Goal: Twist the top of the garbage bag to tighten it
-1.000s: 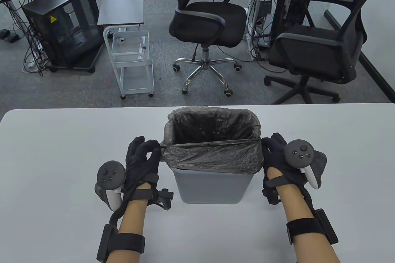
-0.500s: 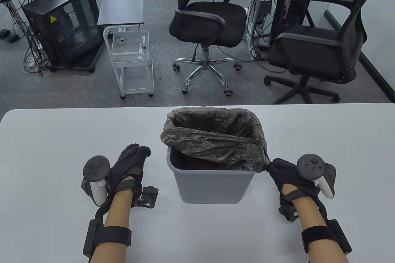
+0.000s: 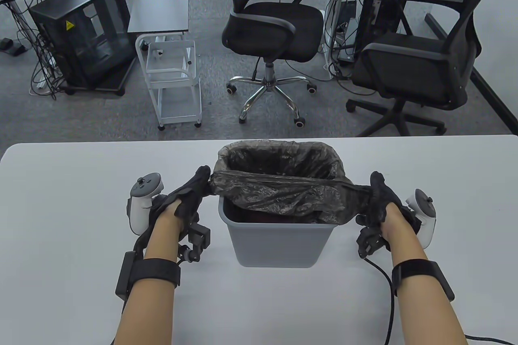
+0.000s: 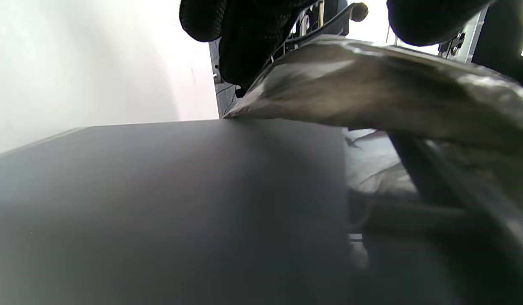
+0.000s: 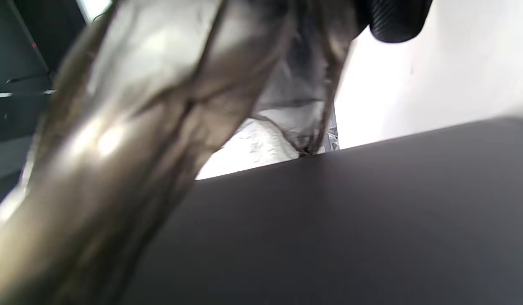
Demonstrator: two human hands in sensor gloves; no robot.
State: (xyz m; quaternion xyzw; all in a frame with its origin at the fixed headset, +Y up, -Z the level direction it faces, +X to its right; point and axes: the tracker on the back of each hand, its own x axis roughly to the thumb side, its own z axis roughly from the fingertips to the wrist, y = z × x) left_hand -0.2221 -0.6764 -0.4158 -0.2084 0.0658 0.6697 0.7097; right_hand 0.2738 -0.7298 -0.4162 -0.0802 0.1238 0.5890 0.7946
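Note:
A grey bin (image 3: 279,242) stands mid-table, lined with a dark translucent garbage bag (image 3: 279,195). The bag's near edge is off the front rim and stretched flat between my hands; the far edge still hangs over the back rim. My left hand (image 3: 198,185) pinches the bag's left corner beside the bin. My right hand (image 3: 374,199) grips the gathered right corner beside the bin. The left wrist view shows the bag film (image 4: 371,93) pulled taut under my fingers (image 4: 244,42). The right wrist view shows bunched film (image 5: 138,127) close up.
The white table (image 3: 81,207) runs wide on both sides of the bin. Beyond its far edge stand two black office chairs (image 3: 275,25), a white cart (image 3: 174,78) and a black cabinet (image 3: 85,33). A cable (image 3: 388,296) trails from my right wrist.
My left hand had let go and dropped back; it has now come forward and taken the bag's left corner again. My right hand moved up and outward, pulling the near edge taut.

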